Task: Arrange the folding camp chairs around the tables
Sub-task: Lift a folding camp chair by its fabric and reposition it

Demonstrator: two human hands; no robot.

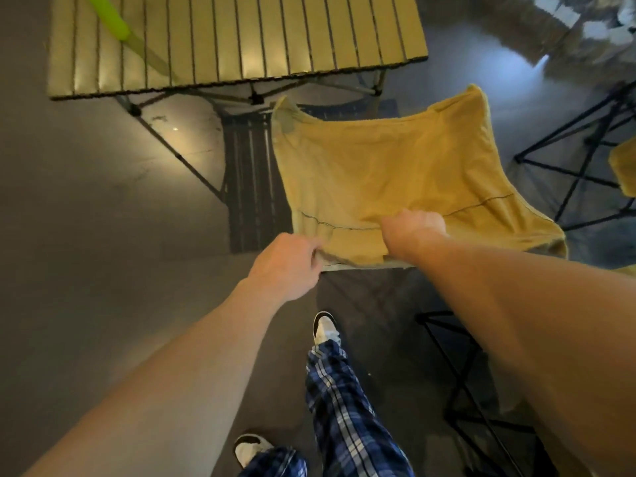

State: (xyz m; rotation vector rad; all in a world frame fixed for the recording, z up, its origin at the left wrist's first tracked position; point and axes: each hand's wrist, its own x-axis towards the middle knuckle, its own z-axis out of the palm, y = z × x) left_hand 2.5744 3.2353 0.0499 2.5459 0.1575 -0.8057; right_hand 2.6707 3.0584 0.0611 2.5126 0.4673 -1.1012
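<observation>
A folding camp chair with a yellow fabric seat (395,166) stands in front of me, just short of the near edge of a slatted yellow folding table (241,39). My left hand (287,265) grips the near left corner of the chair's back edge. My right hand (413,232) grips the same top edge a little further right, fingers curled into the fabric. The chair's black frame shows below the fabric near my legs.
A green stick-like object (110,17) lies on the table's left part. A second chair's black frame (585,156) with a bit of yellow fabric stands at the right edge. The grey floor is open to the left. My feet are below the chair.
</observation>
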